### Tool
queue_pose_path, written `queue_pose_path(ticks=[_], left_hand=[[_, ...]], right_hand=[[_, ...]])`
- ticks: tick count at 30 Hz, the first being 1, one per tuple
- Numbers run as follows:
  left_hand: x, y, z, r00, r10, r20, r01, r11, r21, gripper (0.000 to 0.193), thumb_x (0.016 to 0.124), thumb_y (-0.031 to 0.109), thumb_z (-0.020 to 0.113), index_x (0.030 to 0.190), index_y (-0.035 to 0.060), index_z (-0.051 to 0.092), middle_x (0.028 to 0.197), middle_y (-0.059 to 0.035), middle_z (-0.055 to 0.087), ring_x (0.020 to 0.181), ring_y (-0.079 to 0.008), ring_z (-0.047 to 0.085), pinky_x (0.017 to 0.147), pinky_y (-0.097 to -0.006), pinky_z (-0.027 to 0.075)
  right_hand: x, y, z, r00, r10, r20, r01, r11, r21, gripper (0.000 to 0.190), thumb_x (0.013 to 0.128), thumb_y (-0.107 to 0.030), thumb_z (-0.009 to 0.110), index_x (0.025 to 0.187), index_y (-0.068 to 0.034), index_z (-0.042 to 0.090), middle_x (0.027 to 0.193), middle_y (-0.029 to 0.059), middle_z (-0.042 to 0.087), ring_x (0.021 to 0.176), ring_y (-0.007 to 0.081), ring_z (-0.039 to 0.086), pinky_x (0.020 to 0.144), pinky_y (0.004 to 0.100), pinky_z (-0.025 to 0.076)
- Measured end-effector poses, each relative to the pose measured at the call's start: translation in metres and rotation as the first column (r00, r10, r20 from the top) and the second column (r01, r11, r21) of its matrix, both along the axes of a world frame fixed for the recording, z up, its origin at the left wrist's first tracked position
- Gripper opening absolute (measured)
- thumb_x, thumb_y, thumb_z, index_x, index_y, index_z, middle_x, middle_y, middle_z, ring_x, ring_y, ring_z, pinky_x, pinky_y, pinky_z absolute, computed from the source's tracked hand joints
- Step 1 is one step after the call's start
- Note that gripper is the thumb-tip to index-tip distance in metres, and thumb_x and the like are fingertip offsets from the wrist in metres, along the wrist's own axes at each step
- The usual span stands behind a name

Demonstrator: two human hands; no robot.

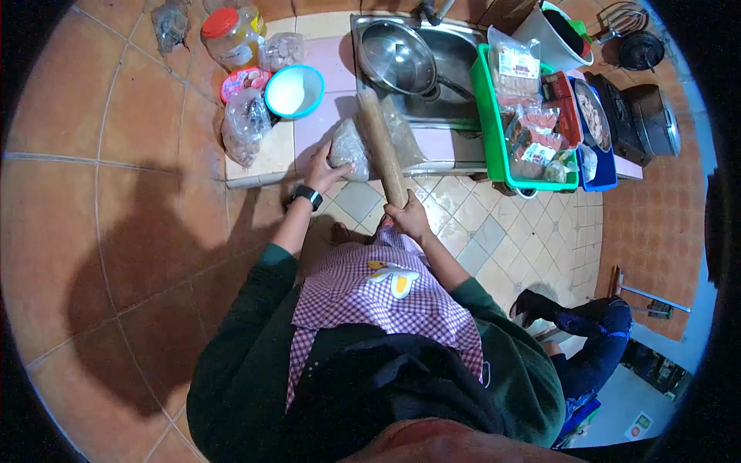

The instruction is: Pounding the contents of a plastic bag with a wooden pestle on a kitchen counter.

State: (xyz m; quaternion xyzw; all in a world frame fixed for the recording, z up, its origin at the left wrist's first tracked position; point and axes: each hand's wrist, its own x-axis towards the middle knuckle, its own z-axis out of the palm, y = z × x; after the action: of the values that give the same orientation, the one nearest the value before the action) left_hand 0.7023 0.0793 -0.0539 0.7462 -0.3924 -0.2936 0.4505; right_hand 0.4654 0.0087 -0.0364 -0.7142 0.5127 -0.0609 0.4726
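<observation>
My right hand (410, 215) is closed around the near end of a long wooden pestle or thick wooden rod (383, 147), which slants away over the counter's edge towards the sink. The fingers of my left hand (327, 168), below a dark wristwatch, rest against a clear plastic bag (349, 150) with greyish contents at the front of the counter; whether they grip it is hard to tell. The rod's middle lies over the bag's right side and hides part of it. More clear plastic (403, 139) spreads out on the rod's right.
A steel pan (397, 58) sits in the metal sink (457, 52). A green basket (480, 104) of packaged food stands right of it, beside a blue tray (602, 179). Left are a blue-rimmed bowl (294, 91), a red-lidded jar (231, 43) and plastic bags. Another person's leg (602, 347) shows at lower right.
</observation>
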Motion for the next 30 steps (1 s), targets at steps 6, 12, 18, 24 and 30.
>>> queue_pose_path(ticks=[6,12,18,24,30], left_hand=[[0.009,-0.007,-0.019,0.992,0.104,0.077,-0.107,0.993,0.045,0.079,0.067,0.043,0.071,0.124,-0.0023,0.039,0.118,-0.0202,0.048,0.109,-0.027,0.048,0.092,-0.0372,0.037],[-0.001,-0.026,-0.012,0.972,0.195,0.128,-0.212,0.967,0.139,0.084,0.062,0.044,0.072,0.126,0.0014,0.038,0.121,-0.0218,0.045,0.113,-0.0315,0.043,0.094,-0.0393,0.035],[-0.007,-0.034,-0.001,0.962,0.222,0.158,-0.252,0.946,0.203,0.083,0.057,0.036,0.073,0.124,0.0034,0.035,0.118,-0.0238,0.045,0.114,-0.0375,0.039,0.095,-0.0428,0.034],[-0.003,-0.034,-0.005,0.962,0.179,0.205,-0.232,0.932,0.278,0.077,0.063,0.036,0.071,0.122,0.0017,0.036,0.117,-0.0238,0.046,0.107,-0.0364,0.045,0.091,-0.0408,0.038],[-0.004,-0.003,-0.032,0.929,0.357,-0.094,-0.363,0.93,-0.052,0.061,0.067,0.04,0.071,0.109,-0.0004,0.051,0.097,-0.0152,0.057,0.089,-0.0247,0.054,0.08,-0.0344,0.043]], right_hand=[[0.019,-0.025,0.158,0.923,-0.09,0.373,0.072,0.995,0.063,0.049,0.067,-0.021,0.07,0.101,0.003,0.045,0.074,0.0127,0.058,0.059,0.0192,0.057,0.053,0.0295,0.046],[0.013,-0.014,0.092,0.945,-0.015,0.326,0.14,0.921,-0.363,0.048,0.066,-0.019,0.067,0.104,-0.001,0.045,0.08,0.0206,0.06,0.073,0.0282,0.062,0.064,0.0355,0.049],[0.002,-0.017,0.071,0.998,0.003,-0.064,0.001,0.998,0.06,0.052,0.063,-0.027,0.067,0.101,0.003,0.047,0.072,0.02,0.06,0.061,0.0238,0.062,0.055,0.0338,0.049],[0.02,-0.021,0.161,0.935,-0.086,0.343,0.088,0.996,0.011,0.048,0.067,-0.024,0.068,0.099,0.005,0.047,0.07,0.0142,0.059,0.057,0.0197,0.059,0.054,0.0311,0.048],[0.004,0.007,0.027,0.991,0.092,0.094,-0.072,0.979,-0.193,0.056,0.066,-0.03,0.067,0.108,0.0,0.046,0.082,0.026,0.06,0.076,0.038,0.061,0.066,0.0407,0.049]])
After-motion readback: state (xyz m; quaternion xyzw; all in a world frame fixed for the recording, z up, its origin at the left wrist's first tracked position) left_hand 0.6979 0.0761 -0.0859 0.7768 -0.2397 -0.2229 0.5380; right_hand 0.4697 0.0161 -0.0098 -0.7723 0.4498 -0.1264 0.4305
